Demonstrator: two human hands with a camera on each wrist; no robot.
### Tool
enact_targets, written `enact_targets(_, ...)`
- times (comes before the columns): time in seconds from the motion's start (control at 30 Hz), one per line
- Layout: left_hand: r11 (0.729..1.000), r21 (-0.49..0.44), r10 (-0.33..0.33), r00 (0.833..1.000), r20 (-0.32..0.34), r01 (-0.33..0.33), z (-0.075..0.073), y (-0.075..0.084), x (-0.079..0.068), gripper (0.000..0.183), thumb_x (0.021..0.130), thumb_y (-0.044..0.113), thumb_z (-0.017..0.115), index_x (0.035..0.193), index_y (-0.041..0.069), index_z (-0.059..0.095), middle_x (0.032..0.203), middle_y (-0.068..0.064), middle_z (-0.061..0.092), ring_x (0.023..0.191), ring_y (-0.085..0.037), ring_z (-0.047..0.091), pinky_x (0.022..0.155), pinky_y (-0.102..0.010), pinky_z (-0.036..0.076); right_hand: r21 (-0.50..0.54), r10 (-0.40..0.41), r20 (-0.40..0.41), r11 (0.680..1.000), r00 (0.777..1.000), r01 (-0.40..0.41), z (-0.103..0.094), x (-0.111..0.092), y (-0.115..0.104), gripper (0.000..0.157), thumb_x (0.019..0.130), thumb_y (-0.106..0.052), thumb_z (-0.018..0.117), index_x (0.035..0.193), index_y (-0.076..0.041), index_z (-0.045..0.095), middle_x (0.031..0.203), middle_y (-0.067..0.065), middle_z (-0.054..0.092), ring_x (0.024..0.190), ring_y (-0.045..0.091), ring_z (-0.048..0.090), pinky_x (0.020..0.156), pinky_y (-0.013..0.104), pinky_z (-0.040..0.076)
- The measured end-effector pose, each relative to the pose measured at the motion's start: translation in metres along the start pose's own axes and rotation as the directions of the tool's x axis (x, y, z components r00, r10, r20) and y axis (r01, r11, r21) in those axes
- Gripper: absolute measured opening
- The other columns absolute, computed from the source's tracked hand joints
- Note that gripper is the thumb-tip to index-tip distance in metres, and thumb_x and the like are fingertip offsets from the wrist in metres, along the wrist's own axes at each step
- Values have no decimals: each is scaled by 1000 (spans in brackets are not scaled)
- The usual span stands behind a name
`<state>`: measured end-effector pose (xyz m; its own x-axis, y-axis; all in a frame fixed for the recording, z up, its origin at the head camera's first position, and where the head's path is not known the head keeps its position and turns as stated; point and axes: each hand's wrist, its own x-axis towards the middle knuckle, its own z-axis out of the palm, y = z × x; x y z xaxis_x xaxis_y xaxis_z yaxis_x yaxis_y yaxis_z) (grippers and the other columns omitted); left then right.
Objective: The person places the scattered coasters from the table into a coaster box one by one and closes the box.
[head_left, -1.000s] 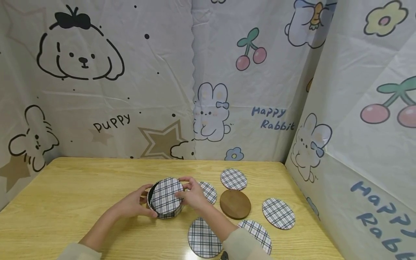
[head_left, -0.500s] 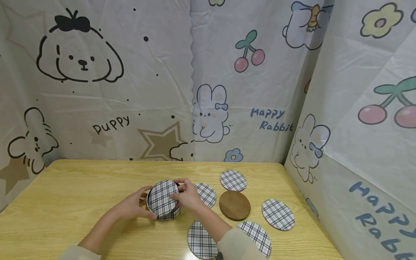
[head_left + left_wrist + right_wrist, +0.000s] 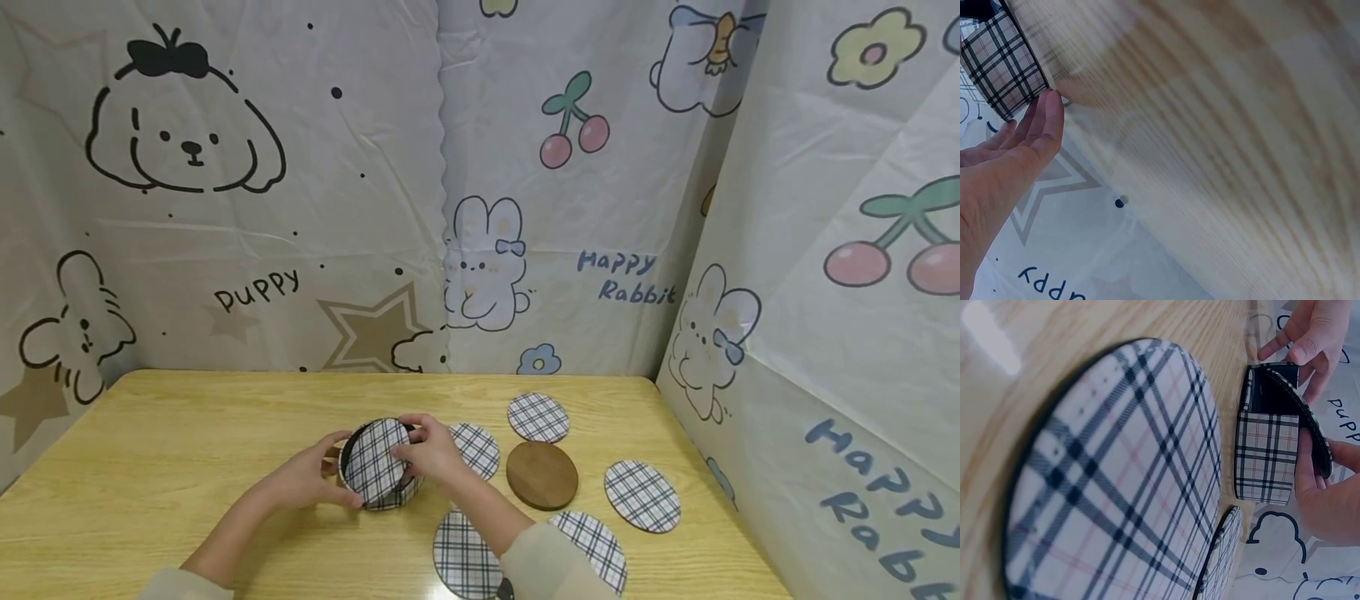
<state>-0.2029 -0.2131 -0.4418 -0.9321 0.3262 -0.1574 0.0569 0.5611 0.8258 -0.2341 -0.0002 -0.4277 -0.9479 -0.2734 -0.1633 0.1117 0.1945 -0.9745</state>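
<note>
From the bottom edge, both forearms (image 3: 236,521) slant in to lower centre, where the left hand (image 3: 303,473) holds the plaid holder (image 3: 390,498) between thumb and fingers, how firmly is hard to tell, and the right hand (image 3: 435,452) pinches the tilted plaid disc (image 3: 375,460) by its right edge. Patterned face up, this disc leans in the holder's mouth, its long axis running steeply from lower left to upper right. Loose plaid discs (image 3: 642,497) and a brown disc (image 3: 542,475) lie lower right on the wood-grain table (image 3: 225,417), printed cloth (image 3: 300,217) behind.
</note>
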Motion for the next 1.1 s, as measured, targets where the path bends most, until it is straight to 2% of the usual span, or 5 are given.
enact_targets(0.17,1000,0,-12,1000,4,12,0,-1,1,106,68,31,84,146,-1,18,131,-28,43,120,-49,46,98,-54,44,-6,-18,33,1000,999,18,0,-1,-3,47,84,0,65,129,-8,54,102,10,56,77,14,57,58,30,56)
enact_targets(0.33,1000,7,0,1000,2,0,0,-1,1,107,67,31,84,145,-1,19,129,-27,45,119,-48,47,98,-54,44,-50,-11,15,999,1000,12,-1,1,-1,46,84,-1,66,128,-11,55,100,9,59,76,13,57,59,30,55)
enact_targets(0.57,1000,1,4,1000,5,-4,-1,-3,2,106,68,31,84,145,-1,19,128,-25,46,119,-46,48,97,-53,45,-48,7,5,999,1000,-7,-3,2,0,42,83,-2,67,123,-9,54,96,7,56,74,14,56,58,30,55)
enact_targets(0.8,1000,-10,6,1000,8,-6,-1,-4,3,106,68,30,84,145,-1,18,129,-26,46,119,-46,48,97,-53,45,-120,-4,-12,993,1000,3,-4,2,-1,40,81,-3,70,119,-11,58,85,2,49,62,13,52,53,26,54)
enact_targets(1.1,1000,-2,15,1000,6,-15,-1,-5,3,107,67,31,84,145,-1,19,129,-26,46,118,-47,49,96,-52,46,-257,-59,-43,965,997,46,-8,1,1,40,80,-11,73,117,-12,61,70,-1,44,54,11,38,47,22,35)
